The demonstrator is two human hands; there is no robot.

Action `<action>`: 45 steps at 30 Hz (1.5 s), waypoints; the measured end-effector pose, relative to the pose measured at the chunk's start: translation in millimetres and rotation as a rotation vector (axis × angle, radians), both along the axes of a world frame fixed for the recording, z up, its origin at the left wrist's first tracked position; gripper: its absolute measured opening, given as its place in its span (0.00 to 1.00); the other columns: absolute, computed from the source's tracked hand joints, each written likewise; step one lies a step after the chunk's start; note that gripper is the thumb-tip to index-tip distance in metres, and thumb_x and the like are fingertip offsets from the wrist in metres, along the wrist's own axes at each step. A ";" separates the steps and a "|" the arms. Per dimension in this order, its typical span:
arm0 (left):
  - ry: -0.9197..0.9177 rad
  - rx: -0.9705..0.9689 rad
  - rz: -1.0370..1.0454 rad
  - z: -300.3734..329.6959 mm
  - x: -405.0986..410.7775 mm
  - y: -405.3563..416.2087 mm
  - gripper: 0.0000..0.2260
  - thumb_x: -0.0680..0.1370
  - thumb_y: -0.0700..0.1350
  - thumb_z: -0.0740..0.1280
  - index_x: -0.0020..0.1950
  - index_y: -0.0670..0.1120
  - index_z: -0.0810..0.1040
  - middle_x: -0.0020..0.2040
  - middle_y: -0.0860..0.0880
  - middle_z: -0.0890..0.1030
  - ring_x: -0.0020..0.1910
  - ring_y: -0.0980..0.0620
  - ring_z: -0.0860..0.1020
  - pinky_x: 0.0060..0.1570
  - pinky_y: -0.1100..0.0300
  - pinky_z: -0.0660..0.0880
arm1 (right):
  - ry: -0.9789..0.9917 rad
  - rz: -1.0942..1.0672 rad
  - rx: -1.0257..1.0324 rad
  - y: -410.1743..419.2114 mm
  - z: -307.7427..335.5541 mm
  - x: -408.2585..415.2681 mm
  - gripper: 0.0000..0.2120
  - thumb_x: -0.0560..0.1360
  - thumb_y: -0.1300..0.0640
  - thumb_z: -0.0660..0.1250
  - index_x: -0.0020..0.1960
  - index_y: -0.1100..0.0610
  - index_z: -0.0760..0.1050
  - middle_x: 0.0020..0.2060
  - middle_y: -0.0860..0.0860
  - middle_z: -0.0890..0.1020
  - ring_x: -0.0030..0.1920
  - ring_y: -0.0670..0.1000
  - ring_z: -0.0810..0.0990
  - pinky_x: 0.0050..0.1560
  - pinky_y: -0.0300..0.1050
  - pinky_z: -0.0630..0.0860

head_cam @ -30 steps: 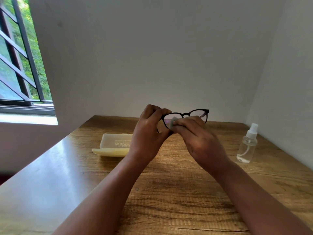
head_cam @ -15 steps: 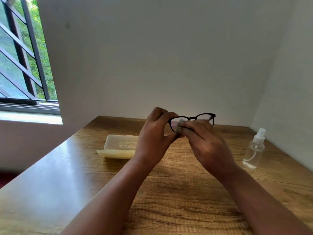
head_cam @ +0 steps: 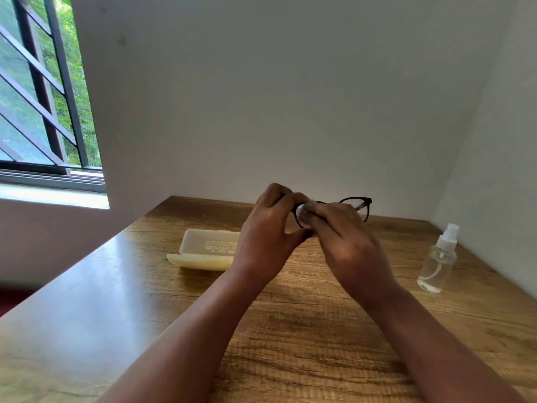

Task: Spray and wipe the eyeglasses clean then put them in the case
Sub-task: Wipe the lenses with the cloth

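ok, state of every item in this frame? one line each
eyeglasses: held above the table, temples unfolded, one lens being wiped
cloth: pressed against the lens on the left
glasses case: open, lying on the table
spray bottle: upright on the table, untouched
left hand: grips the frame
right hand: pinches the cloth on the lens

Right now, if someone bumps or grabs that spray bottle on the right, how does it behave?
The spray bottle stands upright, tall and narrow on the table, so it would probably tip rather than slide. It looks like clear plastic with little liquid showing, so likely light. Its smooth round body could roll once down and may be a bit slippery.
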State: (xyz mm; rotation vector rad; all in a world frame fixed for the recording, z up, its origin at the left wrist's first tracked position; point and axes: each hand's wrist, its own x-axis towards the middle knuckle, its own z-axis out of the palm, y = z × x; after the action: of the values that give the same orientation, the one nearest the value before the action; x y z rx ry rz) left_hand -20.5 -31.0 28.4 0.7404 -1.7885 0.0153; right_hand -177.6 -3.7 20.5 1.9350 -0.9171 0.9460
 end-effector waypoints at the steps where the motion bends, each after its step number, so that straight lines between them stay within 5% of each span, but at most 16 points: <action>1: -0.004 -0.006 0.008 -0.7 0.7 -0.4 0.20 0.68 0.43 0.78 0.58 0.44 0.80 0.52 0.51 0.74 0.49 0.53 0.77 0.42 0.51 0.79 | 0.035 0.015 0.001 0.7 -0.9 4.5 0.11 0.79 0.68 0.65 0.59 0.67 0.79 0.55 0.60 0.81 0.57 0.57 0.77 0.61 0.48 0.74; 5: -0.008 -0.005 0.010 -1.2 1.4 -0.7 0.20 0.67 0.41 0.78 0.58 0.44 0.80 0.52 0.50 0.74 0.49 0.52 0.77 0.43 0.51 0.79 | 0.069 0.044 0.013 0.9 0.3 6.7 0.12 0.82 0.66 0.59 0.59 0.67 0.79 0.56 0.60 0.81 0.57 0.57 0.78 0.62 0.48 0.74; 12: 0.015 0.007 0.036 1.6 1.0 -1.4 0.23 0.65 0.46 0.81 0.57 0.46 0.80 0.51 0.51 0.75 0.48 0.52 0.77 0.42 0.50 0.78 | -0.138 0.006 0.034 0.0 7.4 -11.8 0.15 0.74 0.70 0.66 0.60 0.65 0.78 0.55 0.59 0.80 0.57 0.55 0.74 0.60 0.44 0.72; 19: 0.013 -0.001 0.012 0.6 1.0 0.0 0.19 0.68 0.41 0.77 0.57 0.45 0.80 0.51 0.52 0.74 0.48 0.52 0.77 0.43 0.51 0.78 | 0.022 0.030 0.035 0.5 1.9 5.6 0.12 0.77 0.66 0.64 0.58 0.65 0.80 0.55 0.57 0.82 0.56 0.57 0.79 0.58 0.49 0.76; 28: 0.023 -0.009 0.006 3.0 -0.2 -1.0 0.21 0.66 0.44 0.80 0.56 0.45 0.80 0.50 0.51 0.75 0.48 0.54 0.77 0.46 0.52 0.78 | -0.051 -0.023 0.026 0.4 8.8 -7.0 0.17 0.75 0.66 0.60 0.61 0.63 0.78 0.56 0.57 0.80 0.57 0.56 0.77 0.57 0.51 0.75; 34: 0.037 -0.020 -0.006 0.8 0.5 0.0 0.18 0.67 0.40 0.78 0.55 0.44 0.81 0.50 0.51 0.75 0.47 0.54 0.77 0.45 0.52 0.79 | 0.123 0.016 0.009 -2.9 3.0 0.8 0.12 0.80 0.65 0.61 0.60 0.65 0.79 0.57 0.57 0.81 0.56 0.57 0.78 0.55 0.51 0.76; 45: 0.039 -0.004 -0.032 2.3 1.7 -0.3 0.21 0.66 0.42 0.80 0.56 0.44 0.80 0.51 0.52 0.74 0.50 0.56 0.77 0.51 0.55 0.78 | -0.048 -0.019 0.054 0.4 4.9 -4.3 0.17 0.78 0.64 0.57 0.63 0.63 0.77 0.59 0.57 0.75 0.57 0.55 0.74 0.50 0.48 0.79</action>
State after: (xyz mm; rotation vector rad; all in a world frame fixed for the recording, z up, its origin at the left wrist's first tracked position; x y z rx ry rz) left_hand -18.9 -31.3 30.7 0.7049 -1.7619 -0.0172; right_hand -181.9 -3.3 25.3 1.9528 -0.9959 0.9695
